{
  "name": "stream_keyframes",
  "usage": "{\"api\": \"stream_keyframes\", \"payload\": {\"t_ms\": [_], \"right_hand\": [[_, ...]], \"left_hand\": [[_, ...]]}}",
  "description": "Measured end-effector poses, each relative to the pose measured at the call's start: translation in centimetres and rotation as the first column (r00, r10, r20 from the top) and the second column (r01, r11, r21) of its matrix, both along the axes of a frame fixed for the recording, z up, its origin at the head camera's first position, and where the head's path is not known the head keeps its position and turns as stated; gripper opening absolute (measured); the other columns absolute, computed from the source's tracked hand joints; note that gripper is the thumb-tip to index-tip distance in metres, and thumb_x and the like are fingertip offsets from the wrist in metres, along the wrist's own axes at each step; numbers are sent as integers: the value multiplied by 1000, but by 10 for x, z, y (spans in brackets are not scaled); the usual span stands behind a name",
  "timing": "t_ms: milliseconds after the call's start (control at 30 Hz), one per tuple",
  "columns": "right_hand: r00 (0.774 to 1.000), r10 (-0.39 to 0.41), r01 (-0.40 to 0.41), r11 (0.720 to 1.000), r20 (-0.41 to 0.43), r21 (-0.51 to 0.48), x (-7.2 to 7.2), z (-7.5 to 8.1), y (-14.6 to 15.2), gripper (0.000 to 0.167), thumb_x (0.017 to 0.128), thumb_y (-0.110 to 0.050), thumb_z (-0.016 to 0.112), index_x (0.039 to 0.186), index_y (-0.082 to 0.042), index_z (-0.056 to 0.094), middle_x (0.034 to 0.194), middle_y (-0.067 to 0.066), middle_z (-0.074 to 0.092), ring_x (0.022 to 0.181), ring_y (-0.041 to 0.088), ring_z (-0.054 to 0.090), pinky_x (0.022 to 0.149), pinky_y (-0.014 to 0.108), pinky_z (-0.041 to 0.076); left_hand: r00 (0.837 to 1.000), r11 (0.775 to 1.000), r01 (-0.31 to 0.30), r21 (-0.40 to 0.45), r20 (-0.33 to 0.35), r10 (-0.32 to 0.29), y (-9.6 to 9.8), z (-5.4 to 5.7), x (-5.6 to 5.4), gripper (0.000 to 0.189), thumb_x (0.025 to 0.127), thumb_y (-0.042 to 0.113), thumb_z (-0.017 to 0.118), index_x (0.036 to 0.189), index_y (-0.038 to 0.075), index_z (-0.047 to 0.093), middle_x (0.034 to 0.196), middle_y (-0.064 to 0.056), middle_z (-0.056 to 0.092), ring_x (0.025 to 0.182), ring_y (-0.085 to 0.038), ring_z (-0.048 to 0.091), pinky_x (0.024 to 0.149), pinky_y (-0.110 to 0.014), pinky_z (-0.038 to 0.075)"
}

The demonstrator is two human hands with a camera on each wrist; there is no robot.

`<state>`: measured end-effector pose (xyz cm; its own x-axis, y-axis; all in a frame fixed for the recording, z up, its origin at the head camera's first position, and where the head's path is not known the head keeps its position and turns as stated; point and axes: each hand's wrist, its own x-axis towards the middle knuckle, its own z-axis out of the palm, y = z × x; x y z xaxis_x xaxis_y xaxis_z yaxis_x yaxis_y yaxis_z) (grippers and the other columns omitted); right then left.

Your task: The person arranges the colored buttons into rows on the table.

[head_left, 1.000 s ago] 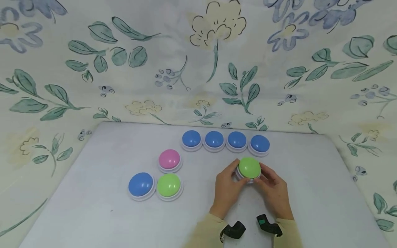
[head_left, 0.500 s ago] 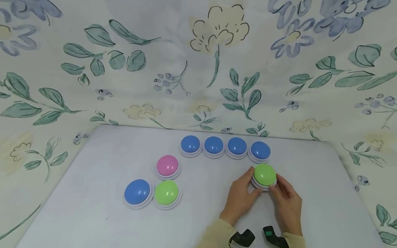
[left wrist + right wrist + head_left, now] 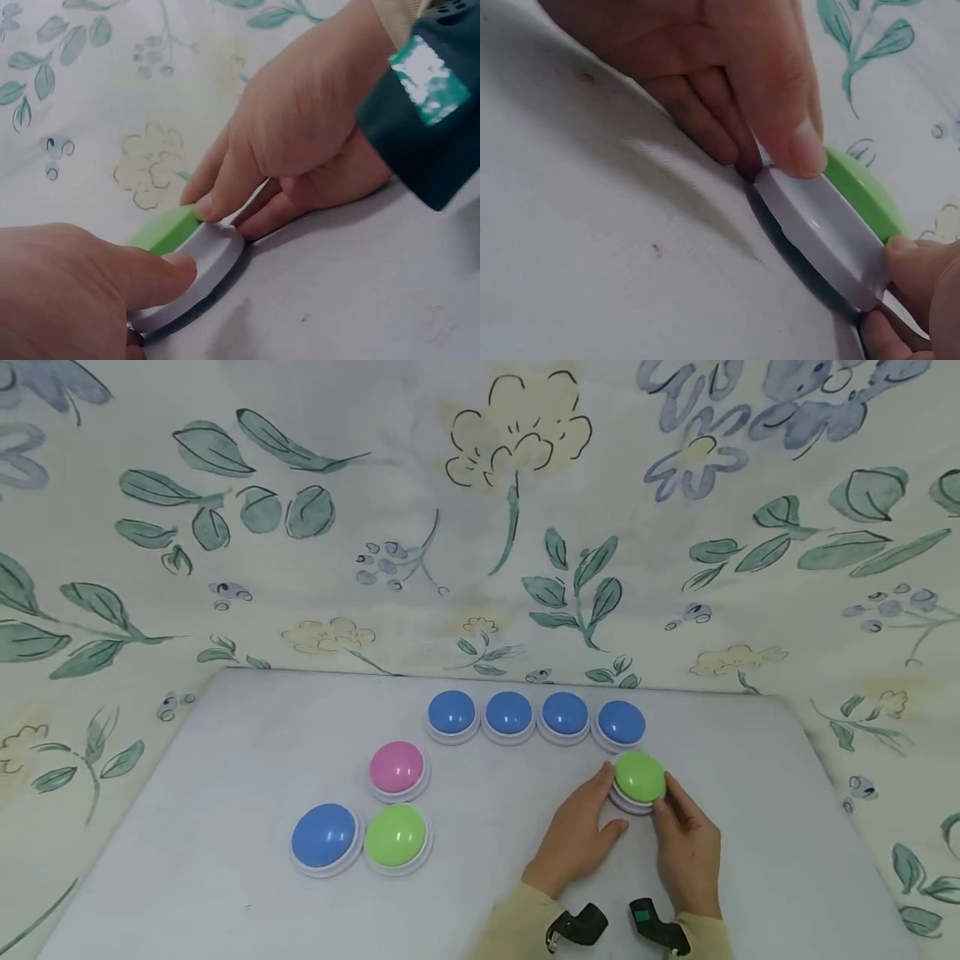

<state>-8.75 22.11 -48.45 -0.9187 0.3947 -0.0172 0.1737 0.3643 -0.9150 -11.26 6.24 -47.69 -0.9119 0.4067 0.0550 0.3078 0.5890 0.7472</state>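
A green push button (image 3: 639, 775) with a white round base is held between both hands, just in front of the rightmost blue push button (image 3: 622, 722). My left hand (image 3: 573, 835) grips its left side; in the left wrist view the thumb (image 3: 169, 279) lies against the white base. From the right, my right hand (image 3: 690, 856) pinches it, thumb on the base rim (image 3: 821, 232) in the right wrist view. A dark band shows under the base, and I cannot tell whether it fully rests on the table.
Several blue push buttons, one being (image 3: 508, 713), form a row along the back of the white table (image 3: 225, 777). To the left, a pink button (image 3: 396, 767) sits behind another green button (image 3: 395, 835), beside a blue button (image 3: 324, 835). Flower-patterned cloth (image 3: 480, 527) hangs behind.
Both hands have carried the green button rightward, to in front of the rightmost blue one. Over the last half second it has barely moved. The head view has shifted slightly.
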Motion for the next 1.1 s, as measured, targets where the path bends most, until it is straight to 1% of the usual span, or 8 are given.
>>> {"api": "stream_keyframes", "payload": {"t_ms": [167, 233, 333, 533, 767, 867, 967, 1100], "right_hand": [[1000, -2, 3, 997, -7, 78, 0, 6, 4, 45, 103, -10, 55, 148, -5, 49, 147, 12, 53, 136, 26, 50, 92, 1, 39], [1000, 8, -7, 996, -17, 90, -2, 8, 6, 45, 104, -11, 55, 148, -4, 49, 147, 14, 53, 136, 28, 50, 93, 1, 38], [1000, 21, -20, 996, -4, 91, -6, 9, 7, 46, 104, -15, 54, 149, -6, 48, 148, 12, 52, 137, 26, 49, 94, 1, 38], [999, 37, -38, 999, 30, 31, -6, 6, 4, 47, 104, -15, 55, 149, -6, 48, 149, 12, 51, 137, 25, 49, 94, 2, 39], [999, 35, -35, 999, 2, 9, 1, 1, -5, 46, 103, -11, 55, 147, -1, 48, 148, 18, 51, 136, 29, 50, 93, 3, 41], [999, 38, -38, 999, 3, -2, 2, 2, -8, 47, 103, -10, 55, 148, -1, 47, 149, 18, 50, 136, 30, 50, 94, 4, 41], [999, 29, -30, 998, -15, -49, 1, 3, -7, 49, 102, -7, 55, 150, -3, 45, 151, 16, 48, 138, 29, 48, 97, 6, 41], [999, -17, 11, 993, -47, -121, -2, 4, -6, 51, 101, -4, 55, 151, -7, 45, 154, 11, 45, 141, 27, 44, 102, 11, 41]], "left_hand": [[1000, 999, 24, -28, -1, -24, 4, 5, -3, 71, 98, 26, 65, 157, 4, 32, 160, -6, 36, 146, -19, 35, 119, -29, 28], [999, 999, 37, -33, -8, -38, 5, 6, -6, 70, 99, 27, 63, 157, 5, 31, 161, -6, 35, 147, -19, 34, 119, -28, 27], [999, 998, 46, -39, -5, -46, 4, 7, -10, 69, 100, 26, 62, 158, 6, 29, 162, -4, 33, 148, -17, 32, 120, -27, 25], [998, 994, 66, -86, 3, -66, -5, 3, -11, 65, 102, 23, 56, 158, 6, 28, 163, -3, 30, 149, -17, 30, 120, -27, 24], [996, 994, 85, -66, 25, -84, -14, 2, -6, 62, 103, 20, 55, 158, 6, 29, 163, -4, 31, 149, -18, 31, 121, -28, 24], [997, 994, 79, -70, 27, -77, -17, 2, -5, 62, 103, 21, 55, 158, 7, 30, 163, -3, 31, 148, -17, 31, 120, -28, 24], [998, 998, 60, -35, 35, -59, -17, 3, -6, 61, 103, 21, 55, 158, 7, 31, 162, -3, 33, 148, -17, 32, 120, -28, 25], [998, 999, 16, 28, 68, -18, -15, 5, -6, 61, 102, 23, 57, 157, 9, 34, 161, -2, 36, 147, -16, 33, 119, -28, 27]]}}
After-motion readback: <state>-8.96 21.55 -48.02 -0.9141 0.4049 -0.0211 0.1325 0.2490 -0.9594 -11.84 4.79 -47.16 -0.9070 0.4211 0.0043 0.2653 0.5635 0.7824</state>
